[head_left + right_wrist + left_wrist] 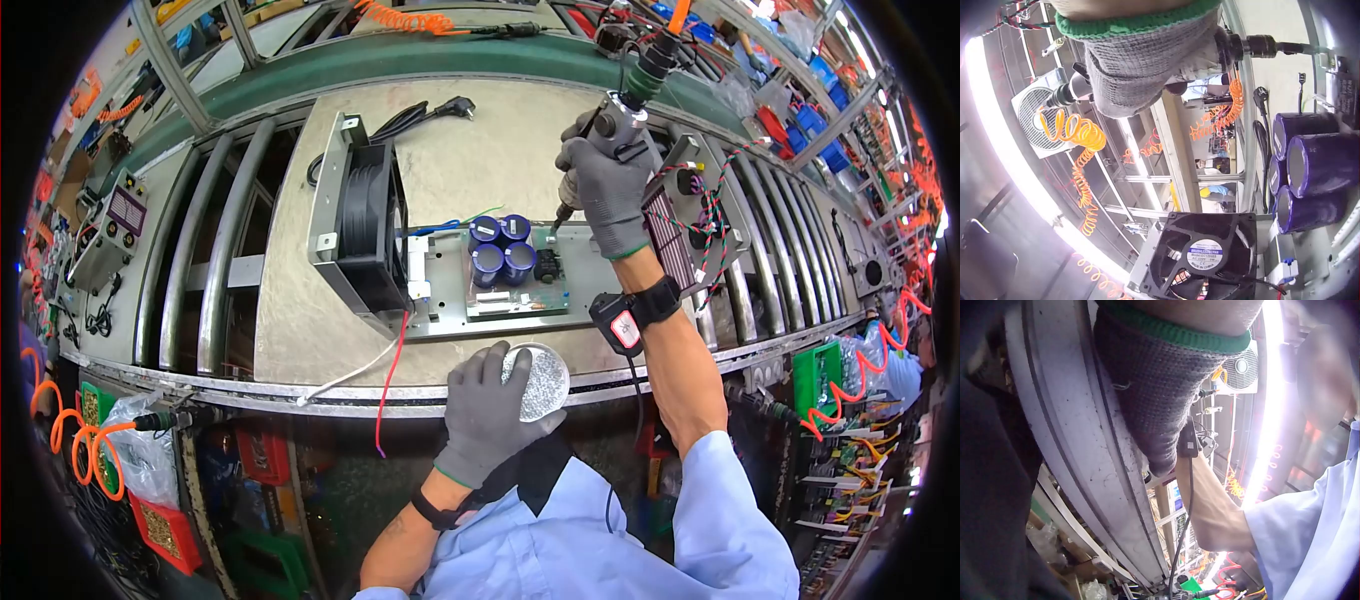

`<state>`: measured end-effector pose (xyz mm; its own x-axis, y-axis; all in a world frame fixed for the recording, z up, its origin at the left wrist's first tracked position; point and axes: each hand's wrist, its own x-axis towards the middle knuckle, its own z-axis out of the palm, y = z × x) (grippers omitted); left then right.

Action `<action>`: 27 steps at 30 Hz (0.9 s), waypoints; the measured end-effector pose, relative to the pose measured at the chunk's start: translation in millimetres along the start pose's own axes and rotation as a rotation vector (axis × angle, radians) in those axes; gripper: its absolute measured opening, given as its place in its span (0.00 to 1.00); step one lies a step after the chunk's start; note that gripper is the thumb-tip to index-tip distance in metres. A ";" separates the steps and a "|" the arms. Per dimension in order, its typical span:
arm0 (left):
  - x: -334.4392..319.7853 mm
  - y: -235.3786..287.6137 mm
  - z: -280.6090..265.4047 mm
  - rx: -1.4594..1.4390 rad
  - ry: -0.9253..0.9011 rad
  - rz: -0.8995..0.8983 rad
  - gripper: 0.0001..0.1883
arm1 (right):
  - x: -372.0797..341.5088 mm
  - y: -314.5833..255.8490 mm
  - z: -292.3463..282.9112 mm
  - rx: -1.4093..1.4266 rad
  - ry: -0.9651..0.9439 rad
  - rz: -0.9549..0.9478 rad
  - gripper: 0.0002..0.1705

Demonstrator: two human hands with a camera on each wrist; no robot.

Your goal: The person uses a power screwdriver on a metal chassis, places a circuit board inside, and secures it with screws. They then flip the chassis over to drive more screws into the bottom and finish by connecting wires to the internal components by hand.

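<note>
My gloved right hand (pixel 605 195) grips an air screwdriver (pixel 618 118), its bit pointing down at the back right corner of a circuit board (pixel 545 303). In the right wrist view the bit (pixel 1297 47) reaches a small part beside the board. Several blue capacitors (pixel 487 262) stand on the board, which lies on a metal base plate (pixel 450 326). A black fan (pixel 370 215) in a metal frame rises at the plate's left end. Near the table's front edge my gloved left hand (pixel 480 415) holds a round white dish (pixel 563 372) of small metal pieces, fingers over its rim.
A black power cord (pixel 405 120) lies behind the fan. Red and white wires hang over the front edge. To the right stands a panel (pixel 715 215) with twisted wires. Metal rollers (pixel 225 245) flank the worktable (pixel 290 260). An orange air hose (pixel 680 15) runs up from the screwdriver.
</note>
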<state>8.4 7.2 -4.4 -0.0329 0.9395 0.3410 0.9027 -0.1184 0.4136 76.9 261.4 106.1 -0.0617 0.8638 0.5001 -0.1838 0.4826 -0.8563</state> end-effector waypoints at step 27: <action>-2.2 1.2 3.8 -0.009 0.127 0.067 0.43 | -154.4 -50.8 -24.4 0.104 -0.242 0.024 0.19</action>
<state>11.2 6.2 -7.8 -0.0272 0.8814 0.4716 0.9011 -0.1826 0.3933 119.7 107.0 69.2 -0.2980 0.8090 0.5066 -0.2787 0.4339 -0.8568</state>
